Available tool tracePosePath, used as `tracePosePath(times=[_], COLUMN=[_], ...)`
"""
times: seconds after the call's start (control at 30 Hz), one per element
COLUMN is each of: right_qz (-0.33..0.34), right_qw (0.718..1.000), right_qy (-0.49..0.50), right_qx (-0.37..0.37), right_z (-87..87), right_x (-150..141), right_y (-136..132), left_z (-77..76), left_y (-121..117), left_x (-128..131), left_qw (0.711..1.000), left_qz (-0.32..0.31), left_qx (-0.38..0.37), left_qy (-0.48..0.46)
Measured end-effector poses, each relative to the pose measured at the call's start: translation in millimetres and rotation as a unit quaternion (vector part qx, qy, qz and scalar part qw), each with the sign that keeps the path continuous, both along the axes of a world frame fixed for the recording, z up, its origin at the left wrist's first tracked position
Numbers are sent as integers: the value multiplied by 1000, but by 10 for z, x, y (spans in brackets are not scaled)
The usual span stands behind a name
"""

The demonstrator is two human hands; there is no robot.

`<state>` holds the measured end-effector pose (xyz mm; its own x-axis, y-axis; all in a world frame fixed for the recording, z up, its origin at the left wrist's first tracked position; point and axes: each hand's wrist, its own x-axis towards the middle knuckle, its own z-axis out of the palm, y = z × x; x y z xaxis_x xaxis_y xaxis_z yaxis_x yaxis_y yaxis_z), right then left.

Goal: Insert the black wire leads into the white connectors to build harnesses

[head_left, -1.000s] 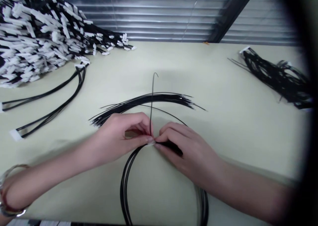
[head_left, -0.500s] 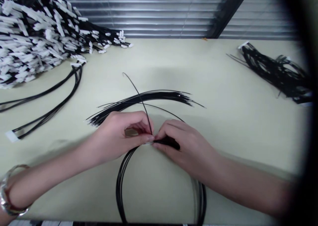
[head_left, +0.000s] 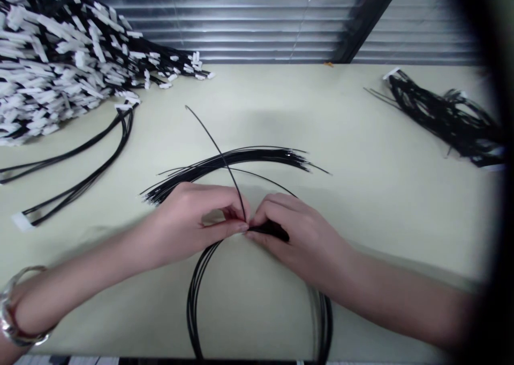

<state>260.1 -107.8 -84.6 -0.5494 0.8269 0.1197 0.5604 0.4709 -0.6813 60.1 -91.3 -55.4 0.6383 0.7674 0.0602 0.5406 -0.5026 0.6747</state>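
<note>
My left hand [head_left: 188, 220] and my right hand [head_left: 299, 236] meet fingertip to fingertip over the pale table [head_left: 361, 204]. The left pinches a small white connector, almost hidden now, and a single black wire [head_left: 212, 143] that sticks up and leans left. The right pinches the end of a black wire bundle [head_left: 196, 295] that loops down toward me and back under my right wrist. Just behind both hands lies a curved sheaf of loose black wires [head_left: 249, 159].
A big heap of finished black harnesses with white connectors [head_left: 52, 54] fills the back left, with two harnesses [head_left: 92, 167] trailing out of it. Another black wire pile [head_left: 445, 119] lies at the right. Grey slatted blinds [head_left: 257, 17] run behind the table.
The single wire tip has swung from upright to leaning far left. The white connector has slipped further under my left fingertips. Both hands stayed in place.
</note>
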Motion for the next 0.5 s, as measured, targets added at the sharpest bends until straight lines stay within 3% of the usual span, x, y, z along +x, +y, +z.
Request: tracePosePath(times=[0.23,0.5], right_qz=[6,5], right_qw=[1000,1000], right_qy=[2,-11], right_qx=[7,-1], right_z=[3,1], right_x=[-13,-13], right_y=[-4,2], left_z=[19,35], left_y=[29,80], left_x=[16,71], left_qw=[1000,990], left_qz=[-11,-12], left_qx=[10,-135], left_qy=[6,-35])
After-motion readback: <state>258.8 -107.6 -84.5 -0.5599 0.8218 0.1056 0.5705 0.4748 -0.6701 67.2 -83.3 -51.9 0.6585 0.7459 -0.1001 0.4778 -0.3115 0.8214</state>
